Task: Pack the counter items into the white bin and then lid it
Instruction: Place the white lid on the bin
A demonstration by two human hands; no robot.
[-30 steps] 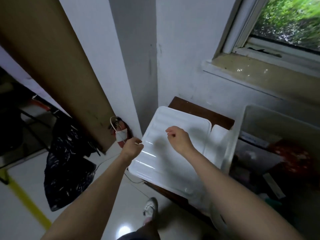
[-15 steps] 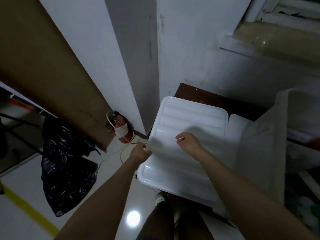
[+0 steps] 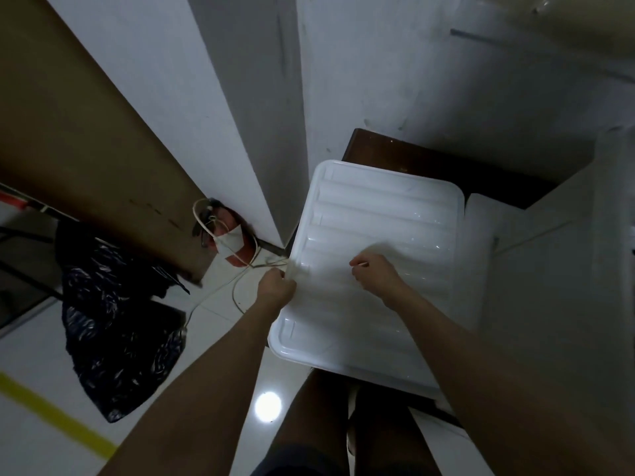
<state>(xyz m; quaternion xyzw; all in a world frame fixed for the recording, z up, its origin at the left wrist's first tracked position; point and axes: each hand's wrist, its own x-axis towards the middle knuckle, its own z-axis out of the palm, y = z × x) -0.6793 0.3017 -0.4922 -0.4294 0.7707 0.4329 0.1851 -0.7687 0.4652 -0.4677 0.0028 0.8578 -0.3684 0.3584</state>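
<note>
A white ribbed lid (image 3: pixel 381 207) lies flat on the dark brown counter (image 3: pixel 412 156). The white bin (image 3: pixel 549 269) stands right of it, and only its pale translucent wall shows. My left hand (image 3: pixel 276 286) is a fist at the lid's left edge and grips a thin pale cord (image 3: pixel 240 269) that runs down to the floor. My right hand (image 3: pixel 378 276) hovers over the lid's middle and pinches a thin pale tip, which looks like the cord's other end. The bin's inside is out of view.
The cord loops on the tiled floor by a red object with a white face mask (image 3: pixel 232 240) at the wall's foot. A dark patterned bag (image 3: pixel 117 321) lies on the floor to the left, beside a brown board (image 3: pixel 86 132). My legs stand against the counter's front.
The view has tilted down and the window has left the frame. Both hands have drawn slightly nearer over the lid, and the cord now rises from the floor to my left hand.
</note>
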